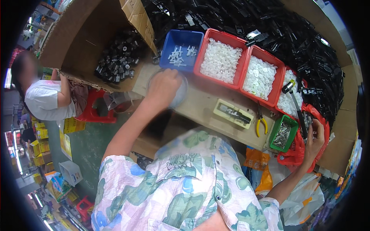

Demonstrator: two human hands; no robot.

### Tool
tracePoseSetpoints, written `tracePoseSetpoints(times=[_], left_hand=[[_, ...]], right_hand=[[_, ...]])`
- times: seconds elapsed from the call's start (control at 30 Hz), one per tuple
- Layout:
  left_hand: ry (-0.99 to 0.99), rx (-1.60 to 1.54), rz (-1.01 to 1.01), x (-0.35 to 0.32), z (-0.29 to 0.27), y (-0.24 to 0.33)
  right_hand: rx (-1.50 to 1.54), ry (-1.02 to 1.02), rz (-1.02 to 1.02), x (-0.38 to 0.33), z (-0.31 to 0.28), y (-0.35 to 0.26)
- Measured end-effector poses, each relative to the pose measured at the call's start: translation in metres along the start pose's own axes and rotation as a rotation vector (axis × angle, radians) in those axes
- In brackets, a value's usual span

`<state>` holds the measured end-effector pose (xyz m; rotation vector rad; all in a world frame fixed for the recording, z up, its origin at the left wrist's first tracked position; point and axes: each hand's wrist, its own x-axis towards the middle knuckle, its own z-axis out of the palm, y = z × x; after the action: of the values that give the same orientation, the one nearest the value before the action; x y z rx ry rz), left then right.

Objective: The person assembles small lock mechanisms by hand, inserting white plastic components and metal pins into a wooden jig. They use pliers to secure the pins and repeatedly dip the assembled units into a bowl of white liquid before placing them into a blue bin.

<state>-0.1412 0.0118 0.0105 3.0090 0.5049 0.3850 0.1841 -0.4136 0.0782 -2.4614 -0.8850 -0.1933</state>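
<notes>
My left hand [165,86] is closed, knuckles up, over a round translucent bowl [181,94]. Its fingertips are hidden, so what they grip does not show. At the right, my right hand [316,139] reaches to a red plastic bag [296,154] holding small grey parts. Its thumb and forefinger are bent but apart, beside the parts. Close to that hand lies a hammer [296,102], its dark handle slanting down toward it. A pale yellow block fixture [233,113] with a black piece in it rests on the bench between my hands.
Yellow-handled pliers [261,125] lie beside a green tray [284,133] of metal pins. Red bins [220,82] of white parts and a blue bin [181,34] line the back. Black parts [246,19] are heaped behind. A cardboard box [73,34] stands left; a person [50,94] sits beyond it.
</notes>
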Motion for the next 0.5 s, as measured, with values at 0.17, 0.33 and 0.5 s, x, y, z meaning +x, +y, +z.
tracePoseSetpoints(times=[0.17,0.33,0.5], left_hand=[[-0.043,-0.011,0.043,-0.002,0.007,0.003],[0.085,-0.168,-0.053,0.0,-0.019,0.009],[0.157,-0.213,-0.095,-0.009,-0.031,0.018]], right_hand=[[0.035,0.015,0.003,-0.006,-0.002,0.004],[0.079,0.075,-0.02,-0.012,-0.005,-0.008],[0.246,0.029,-0.094,-0.013,0.03,-0.059]])
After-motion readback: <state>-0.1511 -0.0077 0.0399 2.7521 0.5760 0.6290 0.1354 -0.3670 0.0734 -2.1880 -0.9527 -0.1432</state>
